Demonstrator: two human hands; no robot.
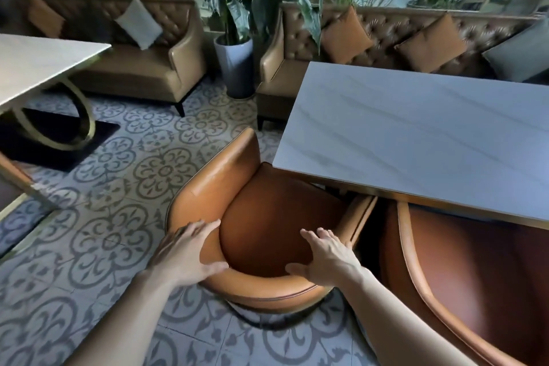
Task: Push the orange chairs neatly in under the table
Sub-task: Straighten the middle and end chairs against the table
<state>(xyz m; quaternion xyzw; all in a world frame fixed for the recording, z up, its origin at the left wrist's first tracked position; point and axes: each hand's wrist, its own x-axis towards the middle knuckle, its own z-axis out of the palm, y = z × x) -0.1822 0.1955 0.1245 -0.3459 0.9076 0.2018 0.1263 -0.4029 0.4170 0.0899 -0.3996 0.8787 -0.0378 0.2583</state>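
Note:
An orange leather chair (pixel 267 217) with a curved back stands at the near left corner of the white marble table (pixel 416 134), its seat front just under the tabletop edge. My left hand (pixel 187 252) grips the left side of the chair's back rim, fingers over the top. On the right side of the same rim rests my right hand (pixel 323 255), thumb inside the backrest. A second orange chair (pixel 463 270) sits to the right, its front tucked under the table.
A brown tufted sofa (pixel 386 36) with cushions lines the table's far side. A potted plant (pixel 234 68) stands between two sofas. Another marble table (pixel 38 65) with a gold ring base is at the left. Patterned tile floor (pixel 118 232) lies to my left.

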